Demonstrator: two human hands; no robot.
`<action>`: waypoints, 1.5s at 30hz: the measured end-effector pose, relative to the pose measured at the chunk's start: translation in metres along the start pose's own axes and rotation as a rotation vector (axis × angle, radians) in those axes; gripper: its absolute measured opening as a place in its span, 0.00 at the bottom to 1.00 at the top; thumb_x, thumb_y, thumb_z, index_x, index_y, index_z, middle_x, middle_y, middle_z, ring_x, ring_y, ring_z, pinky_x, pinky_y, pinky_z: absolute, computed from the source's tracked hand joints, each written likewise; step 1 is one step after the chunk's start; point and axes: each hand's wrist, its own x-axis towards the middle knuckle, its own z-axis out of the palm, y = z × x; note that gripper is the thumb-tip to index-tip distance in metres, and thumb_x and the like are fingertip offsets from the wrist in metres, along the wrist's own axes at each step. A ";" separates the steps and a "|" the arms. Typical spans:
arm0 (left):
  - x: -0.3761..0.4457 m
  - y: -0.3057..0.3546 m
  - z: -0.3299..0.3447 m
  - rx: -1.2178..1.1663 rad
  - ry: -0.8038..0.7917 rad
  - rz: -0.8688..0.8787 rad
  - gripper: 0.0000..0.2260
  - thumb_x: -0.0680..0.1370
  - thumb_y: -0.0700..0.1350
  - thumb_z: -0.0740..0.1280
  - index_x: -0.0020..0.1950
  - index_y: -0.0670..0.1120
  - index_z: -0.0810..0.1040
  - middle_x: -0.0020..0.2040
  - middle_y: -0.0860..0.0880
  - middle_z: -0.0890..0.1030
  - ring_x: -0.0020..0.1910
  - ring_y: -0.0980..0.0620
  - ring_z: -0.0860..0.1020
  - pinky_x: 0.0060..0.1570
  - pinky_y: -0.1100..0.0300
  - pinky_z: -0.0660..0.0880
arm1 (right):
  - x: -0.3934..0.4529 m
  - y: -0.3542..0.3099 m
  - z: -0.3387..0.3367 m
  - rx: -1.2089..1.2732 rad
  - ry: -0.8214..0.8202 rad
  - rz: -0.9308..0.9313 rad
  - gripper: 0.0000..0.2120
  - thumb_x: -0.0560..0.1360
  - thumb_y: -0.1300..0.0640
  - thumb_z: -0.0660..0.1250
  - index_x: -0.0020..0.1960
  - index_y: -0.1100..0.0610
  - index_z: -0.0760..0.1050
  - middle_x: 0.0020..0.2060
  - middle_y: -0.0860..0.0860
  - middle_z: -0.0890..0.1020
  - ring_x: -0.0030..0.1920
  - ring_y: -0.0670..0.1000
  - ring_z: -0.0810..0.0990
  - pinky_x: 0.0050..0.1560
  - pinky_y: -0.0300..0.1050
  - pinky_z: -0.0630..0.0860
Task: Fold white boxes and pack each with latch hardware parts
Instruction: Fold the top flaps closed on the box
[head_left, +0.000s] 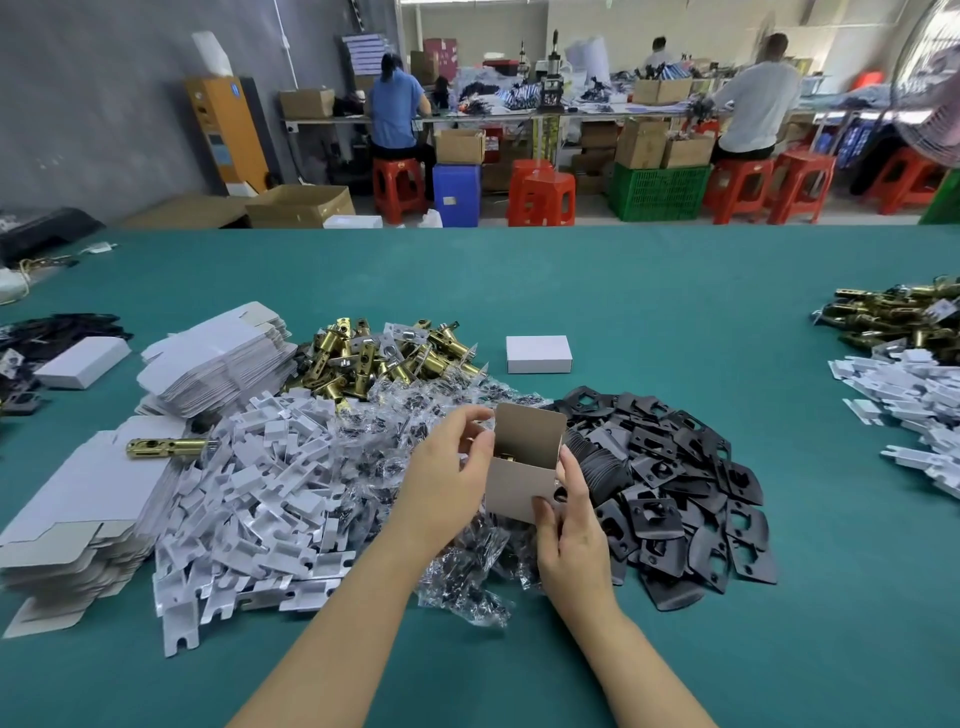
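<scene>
Meanwhile, both hands held an open white box (524, 470) above the green table (623, 291): the left hand (447, 483) pinched its near-left wall, the right hand (569, 525) gripped the lower right corner, fingers curled. Brass latches (384, 358) lay beyond the fingertips, black plates (680, 478) just right; seated workers (395, 109) lined benches behind.

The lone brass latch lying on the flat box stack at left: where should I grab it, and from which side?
Grip the brass latch across its round barrel near the middle, coming straight down from above. It lies on its side atop the flat box stack, long axis running left to right, with both long sides exposed. Its right end meets the white plastic pieces, so avoid that end.
</scene>
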 end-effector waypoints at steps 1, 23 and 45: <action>-0.001 0.000 -0.001 -0.001 0.009 0.032 0.09 0.84 0.44 0.63 0.61 0.58 0.73 0.53 0.59 0.78 0.49 0.63 0.77 0.45 0.72 0.72 | 0.000 0.000 0.000 -0.011 0.002 -0.012 0.39 0.82 0.58 0.63 0.77 0.26 0.48 0.68 0.46 0.71 0.58 0.47 0.78 0.49 0.37 0.72; 0.002 -0.005 -0.006 -0.054 -0.087 0.064 0.12 0.85 0.43 0.63 0.56 0.61 0.79 0.39 0.70 0.77 0.36 0.65 0.74 0.37 0.71 0.69 | 0.000 0.000 0.001 -0.049 -0.043 -0.043 0.32 0.81 0.61 0.61 0.75 0.31 0.57 0.63 0.45 0.76 0.43 0.40 0.76 0.39 0.37 0.73; 0.006 -0.009 -0.004 -0.238 -0.245 -0.181 0.19 0.83 0.41 0.66 0.61 0.67 0.80 0.39 0.56 0.82 0.36 0.57 0.74 0.37 0.65 0.72 | 0.001 -0.003 0.001 -0.079 -0.030 -0.033 0.37 0.82 0.59 0.62 0.78 0.29 0.51 0.72 0.30 0.67 0.63 0.38 0.77 0.52 0.41 0.77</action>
